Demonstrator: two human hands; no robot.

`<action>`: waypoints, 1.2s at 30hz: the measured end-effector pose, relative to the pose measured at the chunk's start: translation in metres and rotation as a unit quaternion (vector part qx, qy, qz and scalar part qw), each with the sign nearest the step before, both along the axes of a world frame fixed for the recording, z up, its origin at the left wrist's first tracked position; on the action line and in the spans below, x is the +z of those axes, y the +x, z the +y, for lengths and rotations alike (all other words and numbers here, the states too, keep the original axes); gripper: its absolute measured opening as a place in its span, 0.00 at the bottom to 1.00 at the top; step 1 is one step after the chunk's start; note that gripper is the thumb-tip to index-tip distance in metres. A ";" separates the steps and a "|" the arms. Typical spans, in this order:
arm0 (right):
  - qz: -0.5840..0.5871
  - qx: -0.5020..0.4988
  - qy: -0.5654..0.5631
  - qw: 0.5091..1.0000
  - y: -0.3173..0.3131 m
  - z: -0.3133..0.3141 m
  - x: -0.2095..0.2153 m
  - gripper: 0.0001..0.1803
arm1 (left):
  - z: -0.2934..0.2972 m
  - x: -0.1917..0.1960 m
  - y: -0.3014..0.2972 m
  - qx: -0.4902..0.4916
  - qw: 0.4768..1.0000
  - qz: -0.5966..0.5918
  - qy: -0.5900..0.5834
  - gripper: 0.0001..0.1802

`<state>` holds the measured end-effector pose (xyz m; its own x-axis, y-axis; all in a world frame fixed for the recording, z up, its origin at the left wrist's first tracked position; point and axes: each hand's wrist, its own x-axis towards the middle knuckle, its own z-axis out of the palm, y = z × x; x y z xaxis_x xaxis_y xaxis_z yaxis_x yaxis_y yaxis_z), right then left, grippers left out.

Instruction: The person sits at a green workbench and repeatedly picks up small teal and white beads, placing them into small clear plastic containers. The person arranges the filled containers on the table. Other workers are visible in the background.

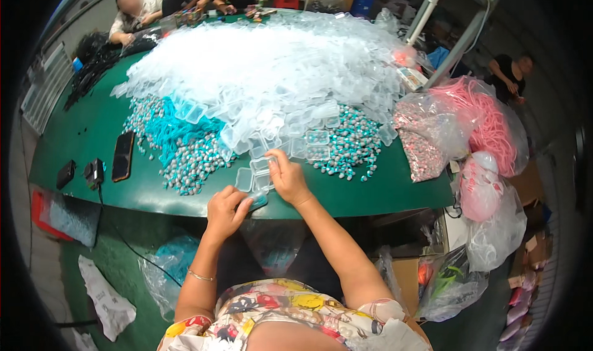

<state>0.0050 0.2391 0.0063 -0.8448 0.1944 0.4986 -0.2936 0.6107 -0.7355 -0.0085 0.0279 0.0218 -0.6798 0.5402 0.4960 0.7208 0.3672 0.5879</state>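
Gripping clear-and-teal box [258,201] in left hand [226,211] by table [401,195] edge at six o'clock; curling right hand [287,178] at one, cannot tell if gripping; showing bare green at three, nine.

Deep green table [395,200] around the left hand [225,212] and right hand [288,179], frosty clear boxes [272,73] gleaming beyond them! Bright teal cords [179,129] off past the left, teal-and-grey beads [352,147] past the right, hot pink cords [497,129] farther right, and a yellow-and-red floral top [309,301] behind both!
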 end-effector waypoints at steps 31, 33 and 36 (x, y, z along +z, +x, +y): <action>0.005 -0.019 -0.020 1.000 -0.003 0.000 0.000 0.11 | 0.018 -0.244 0.078 -0.228 0.849 -0.214 -0.426 0.24; 0.053 -0.028 -0.025 0.998 -0.005 -0.001 -0.002 0.10 | 0.012 -0.218 0.079 -0.262 0.873 -0.199 -0.360 0.21; 0.069 -0.033 -0.021 0.997 -0.007 -0.004 -0.003 0.10 | 0.005 -0.144 0.075 -0.285 0.915 -0.184 -0.216 0.15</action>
<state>-0.0018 0.2355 0.0032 -0.7540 0.2698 0.5989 -0.3540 0.6012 -0.7164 0.0668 0.0328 -0.1224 -0.3041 0.9511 -0.0544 0.6496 0.2488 0.7184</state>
